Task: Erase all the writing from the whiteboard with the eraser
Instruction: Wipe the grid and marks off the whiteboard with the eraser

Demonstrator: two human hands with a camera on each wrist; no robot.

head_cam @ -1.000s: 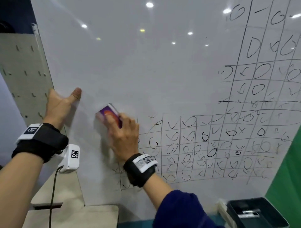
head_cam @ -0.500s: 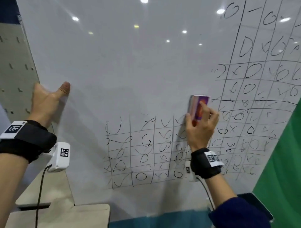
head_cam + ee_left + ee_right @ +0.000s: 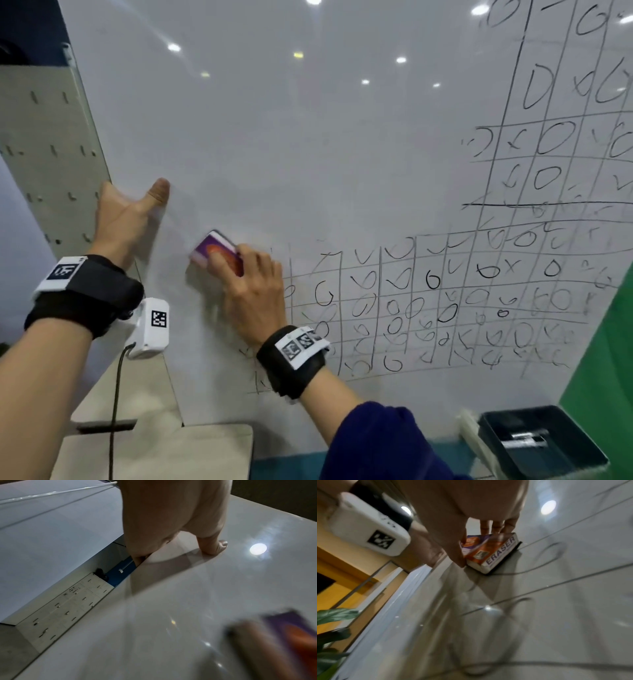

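The whiteboard [image 3: 308, 154] is wiped blank across its upper left. Black grids of circles and ticks [image 3: 445, 301] fill its lower right and upper right [image 3: 565, 137]. My right hand [image 3: 250, 291] grips the purple and orange eraser [image 3: 215, 251] and presses it flat on the board at the grid's top left corner. The right wrist view shows the eraser [image 3: 493, 551] pinched between thumb and fingers, felt side on the board. My left hand [image 3: 130, 212] holds the board's left edge, thumb on the front, fingers behind. The eraser [image 3: 291, 626] is a blur in the left wrist view.
A beige pegboard panel [image 3: 44, 154] stands behind the board's left edge. Below is a beige tabletop [image 3: 154, 448]. A black tray [image 3: 541, 442] with a marker sits at the bottom right beside a green surface [image 3: 609, 359]. Plant leaves [image 3: 335, 615] show in the right wrist view.
My right hand swept the eraser right along the grid's top, then back left to the grid's corner. The leftmost cells' top marks look fainter. My left hand stayed on the board's edge.
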